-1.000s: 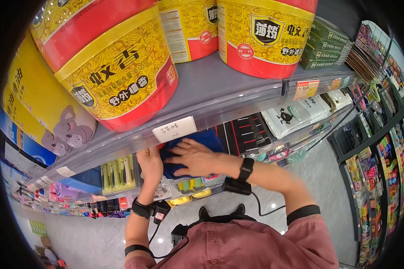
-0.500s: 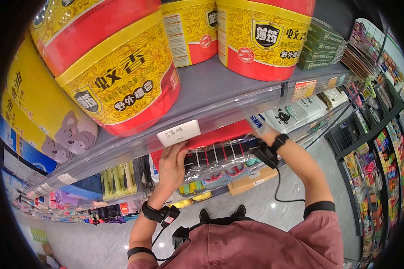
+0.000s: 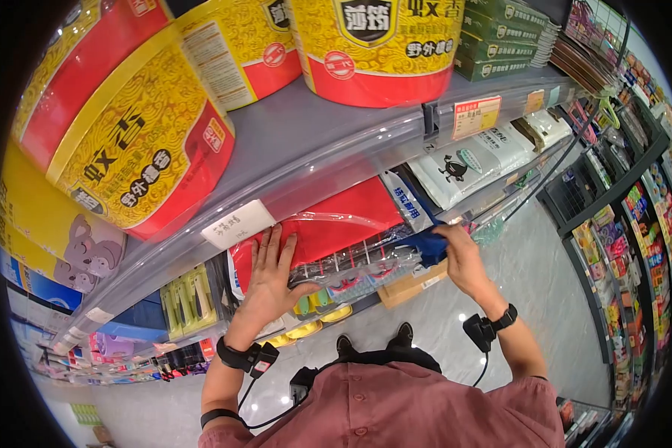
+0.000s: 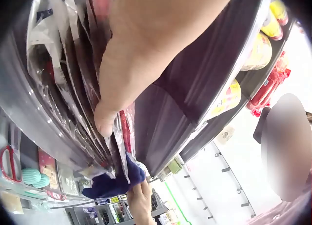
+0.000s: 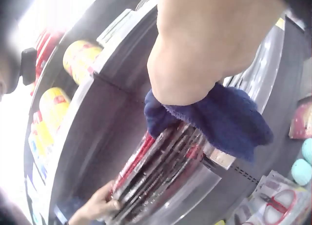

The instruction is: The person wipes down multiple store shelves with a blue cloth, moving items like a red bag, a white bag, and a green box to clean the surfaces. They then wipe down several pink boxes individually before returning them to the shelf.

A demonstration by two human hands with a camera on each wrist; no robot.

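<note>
A stack of plastic-wrapped packages, the top one red (image 3: 343,213), lies on the shelf below the price tag. My left hand (image 3: 270,280) rests flat on its left end, fingers spread and thumb at the front edge. At the right end my right hand (image 3: 463,257) pinches a dark blue cloth (image 3: 428,246) against the packages. In the left wrist view the cloth (image 4: 114,183) hangs over the far end of the stack. The right wrist view shows the cloth (image 5: 226,120) draped under my right hand (image 5: 195,59), whose fingertips are hidden.
Yellow and red tubs (image 3: 381,60) and green boxes (image 3: 500,41) stand on the shelf above, behind a clear edge strip with a white price tag (image 3: 238,225). White packages (image 3: 474,164) lie to the right. A cardboard box (image 3: 414,284) sits below.
The blue cloth, under my right hand at the left a second ago, is now at the stack's right end. My left hand has flattened onto the red package, and the head view has shifted right.
</note>
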